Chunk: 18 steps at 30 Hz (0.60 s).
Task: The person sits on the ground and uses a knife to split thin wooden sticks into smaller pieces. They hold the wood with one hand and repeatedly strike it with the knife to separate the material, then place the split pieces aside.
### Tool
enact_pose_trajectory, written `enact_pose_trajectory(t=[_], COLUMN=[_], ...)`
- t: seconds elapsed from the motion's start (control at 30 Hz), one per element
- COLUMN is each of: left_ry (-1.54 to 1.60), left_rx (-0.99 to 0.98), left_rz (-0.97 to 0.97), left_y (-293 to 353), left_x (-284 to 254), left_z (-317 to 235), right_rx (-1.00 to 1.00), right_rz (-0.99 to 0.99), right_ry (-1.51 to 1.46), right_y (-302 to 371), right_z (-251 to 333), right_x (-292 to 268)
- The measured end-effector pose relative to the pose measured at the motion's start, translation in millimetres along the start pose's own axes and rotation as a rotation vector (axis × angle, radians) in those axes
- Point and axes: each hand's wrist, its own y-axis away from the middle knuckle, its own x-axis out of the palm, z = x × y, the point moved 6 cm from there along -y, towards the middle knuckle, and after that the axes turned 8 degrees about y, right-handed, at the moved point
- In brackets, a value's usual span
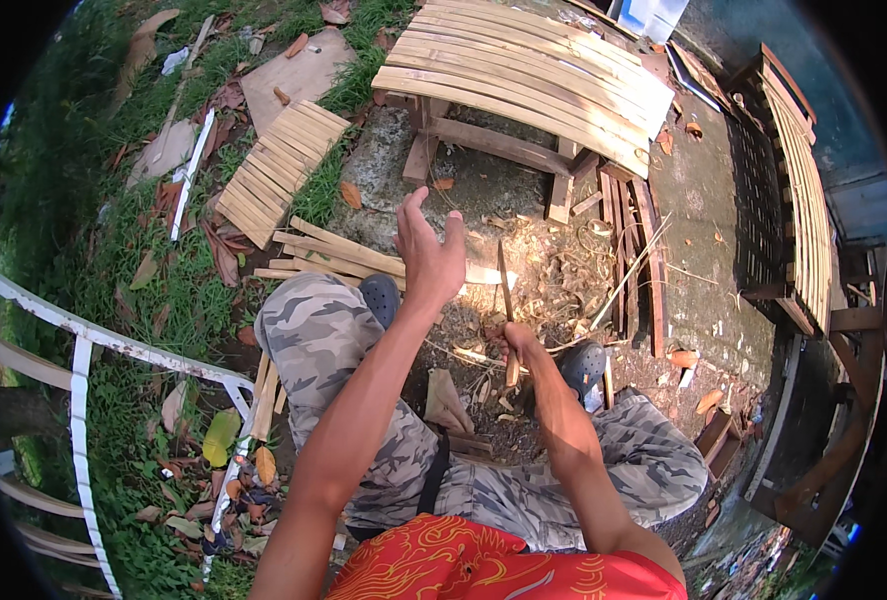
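Head view looks down on a seated person in grey camouflage trousers [324, 340] and a red patterned shirt [464, 565], both bare forearms coming up from the near edge. The left hand [429, 250] is raised above the left knee, forearm stretched long and straight away from the body, back of the hand toward the camera. Its grip is open and empty: fingers spread and slightly curled, thumb out to the right, touching nothing.

The right hand [516, 345] is lower and to the right, between the knees, with the wrist bent down. Its grip is closed around the wooden handle of a long narrow knife [505, 290], whose blade stands nearly upright and points to the far side, over the heap of pale wood shavings [564, 275] on the ground. Two dark grey clogs [381, 295] show on the feet, one near each hand.

Just left of the open hand lie loose pale bamboo slats [334, 250] on the ground, and farther left a small slatted bamboo panel [279, 170] rests on the grass. Far beyond the hands stands a low table of bamboo slats [524, 75].
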Motion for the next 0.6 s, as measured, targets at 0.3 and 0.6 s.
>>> enact_pose_trajectory(t=[0.3, 0.6], left_ry=[0.035, -0.083], left_rx=[0.021, 0.024], left_rz=[-0.047, -0.012], left_y=[3.2, 16.8], left_x=[-1.4, -7.2], left_z=[2.9, 1.7], right_rx=[-0.854, 0.043], right_rz=[-0.619, -0.408], right_ry=[-0.128, 0.407], right_y=[133.3, -28.4], right_z=[151.1, -29.7], right_x=[-49.2, 13.5])
